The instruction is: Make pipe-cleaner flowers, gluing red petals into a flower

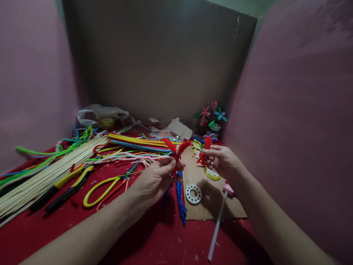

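My left hand (156, 178) pinches the lower part of a red pipe-cleaner piece (183, 147), whose two fuzzy loops spread upward in a V. To the right, my right hand (222, 158) is closed on another red pipe-cleaner piece (207, 142), a narrow upright loop with its ends showing below the fingers. The two pieces are apart. Both hands are over the near edge of a light brown board (217, 206). On that board lie a white ring with holes (193, 194) and a yellow-rimmed ring (212, 173), partly behind my right hand.
Wooden sticks (63, 171), pliers (70, 187) and yellow-and-red-handled scissors (102, 187) lie left. Coloured pipe cleaners (135, 140) stretch behind. A glue stick with a pink tip (219, 221) crosses the board's front edge. Pipe-cleaner flowers (219, 115) stand at the back right, between pink side walls.
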The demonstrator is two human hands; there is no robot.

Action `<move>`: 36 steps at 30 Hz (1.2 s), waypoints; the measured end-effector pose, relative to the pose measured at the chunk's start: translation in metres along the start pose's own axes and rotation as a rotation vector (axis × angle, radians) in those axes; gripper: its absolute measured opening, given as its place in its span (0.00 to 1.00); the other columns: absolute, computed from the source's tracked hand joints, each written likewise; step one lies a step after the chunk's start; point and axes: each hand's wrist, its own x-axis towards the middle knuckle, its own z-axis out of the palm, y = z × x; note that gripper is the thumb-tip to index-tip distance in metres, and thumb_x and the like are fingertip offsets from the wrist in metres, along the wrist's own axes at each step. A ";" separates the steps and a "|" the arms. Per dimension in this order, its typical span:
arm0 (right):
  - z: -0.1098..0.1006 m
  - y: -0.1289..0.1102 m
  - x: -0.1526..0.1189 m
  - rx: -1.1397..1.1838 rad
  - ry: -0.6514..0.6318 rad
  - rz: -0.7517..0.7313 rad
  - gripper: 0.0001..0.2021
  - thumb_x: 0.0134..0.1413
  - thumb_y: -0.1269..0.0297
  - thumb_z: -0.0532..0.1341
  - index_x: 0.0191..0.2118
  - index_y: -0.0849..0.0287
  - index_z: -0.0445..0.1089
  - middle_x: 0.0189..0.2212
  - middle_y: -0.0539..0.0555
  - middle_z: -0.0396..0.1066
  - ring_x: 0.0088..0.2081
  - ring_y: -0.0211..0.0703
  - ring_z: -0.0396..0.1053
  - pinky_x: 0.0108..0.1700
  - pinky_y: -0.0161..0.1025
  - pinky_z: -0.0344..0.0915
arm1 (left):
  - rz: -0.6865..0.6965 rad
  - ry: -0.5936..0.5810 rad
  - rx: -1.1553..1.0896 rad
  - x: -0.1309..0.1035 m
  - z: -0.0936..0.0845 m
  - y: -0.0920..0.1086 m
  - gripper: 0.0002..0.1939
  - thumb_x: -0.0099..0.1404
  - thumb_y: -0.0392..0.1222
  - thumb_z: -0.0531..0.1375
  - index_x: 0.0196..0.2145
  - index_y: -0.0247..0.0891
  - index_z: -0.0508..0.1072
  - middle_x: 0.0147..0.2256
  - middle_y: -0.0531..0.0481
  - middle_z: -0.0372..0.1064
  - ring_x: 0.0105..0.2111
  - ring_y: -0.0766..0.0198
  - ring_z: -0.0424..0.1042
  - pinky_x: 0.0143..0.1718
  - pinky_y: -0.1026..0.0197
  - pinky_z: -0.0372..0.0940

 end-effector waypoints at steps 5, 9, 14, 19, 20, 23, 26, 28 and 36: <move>0.030 -0.001 -0.028 0.516 -0.131 0.206 0.11 0.32 0.71 0.68 0.24 0.64 0.65 0.14 0.45 0.62 0.14 0.27 0.57 0.14 0.26 0.49 | -0.022 -0.067 0.000 0.000 -0.002 -0.007 0.06 0.53 0.35 0.63 0.30 0.32 0.72 0.31 0.46 0.70 0.34 0.63 0.69 0.34 0.62 0.63; 0.048 0.004 -0.042 0.577 -0.102 0.192 0.12 0.29 0.72 0.69 0.25 0.64 0.66 0.14 0.44 0.63 0.13 0.25 0.54 0.11 0.24 0.42 | -0.051 -0.125 0.084 -0.001 -0.002 -0.011 0.05 0.54 0.35 0.62 0.29 0.32 0.72 0.28 0.47 0.69 0.30 0.64 0.69 0.34 0.63 0.63; 0.052 0.008 -0.050 0.645 -0.184 0.284 0.07 0.33 0.71 0.66 0.23 0.64 0.67 0.15 0.49 0.67 0.13 0.26 0.54 0.11 0.24 0.41 | -0.096 -0.146 0.137 -0.003 -0.001 -0.008 0.05 0.55 0.37 0.61 0.27 0.31 0.71 0.25 0.48 0.68 0.20 0.70 0.67 0.23 0.67 0.62; 0.049 0.014 -0.047 0.794 -0.139 0.403 0.04 0.40 0.69 0.63 0.22 0.64 0.68 0.16 0.50 0.67 0.14 0.28 0.58 0.12 0.25 0.48 | -0.121 -0.212 0.118 -0.003 -0.003 -0.007 0.06 0.56 0.38 0.60 0.29 0.31 0.72 0.25 0.49 0.68 0.18 0.72 0.64 0.19 0.69 0.61; 0.049 0.015 -0.046 0.825 -0.136 0.445 0.04 0.41 0.70 0.62 0.22 0.64 0.67 0.15 0.50 0.66 0.14 0.28 0.58 0.12 0.25 0.49 | -0.134 -0.230 0.119 -0.003 -0.003 -0.006 0.06 0.56 0.38 0.60 0.29 0.31 0.72 0.25 0.49 0.68 0.17 0.72 0.64 0.19 0.69 0.61; 0.052 0.015 -0.048 0.896 -0.156 0.536 0.04 0.42 0.71 0.61 0.22 0.65 0.67 0.15 0.50 0.65 0.15 0.28 0.58 0.15 0.25 0.53 | -0.157 -0.231 0.125 -0.002 -0.006 -0.006 0.06 0.56 0.37 0.61 0.29 0.30 0.72 0.25 0.48 0.68 0.17 0.73 0.64 0.20 0.69 0.60; 0.046 0.017 -0.056 0.803 -0.130 0.454 0.05 0.44 0.67 0.61 0.25 0.65 0.68 0.19 0.52 0.68 0.17 0.30 0.60 0.19 0.27 0.56 | -0.154 -0.190 0.109 -0.001 -0.008 -0.004 0.06 0.56 0.37 0.61 0.26 0.30 0.71 0.23 0.49 0.68 0.17 0.74 0.63 0.20 0.70 0.60; 0.029 0.022 -0.065 0.554 -0.072 0.283 0.10 0.45 0.62 0.61 0.34 0.62 0.69 0.26 0.53 0.70 0.20 0.32 0.61 0.20 0.30 0.56 | -0.163 -0.170 0.099 -0.001 -0.008 -0.002 0.06 0.55 0.38 0.61 0.26 0.30 0.71 0.21 0.49 0.67 0.16 0.75 0.62 0.20 0.71 0.59; -0.069 0.073 -0.097 -1.291 0.447 -0.215 0.24 0.47 0.71 0.53 0.53 0.63 0.60 0.37 0.63 0.68 0.39 0.54 0.61 0.40 0.49 0.58 | -0.204 -0.139 0.051 0.003 -0.008 -0.002 0.06 0.56 0.37 0.60 0.25 0.30 0.71 0.20 0.49 0.65 0.15 0.75 0.58 0.16 0.72 0.54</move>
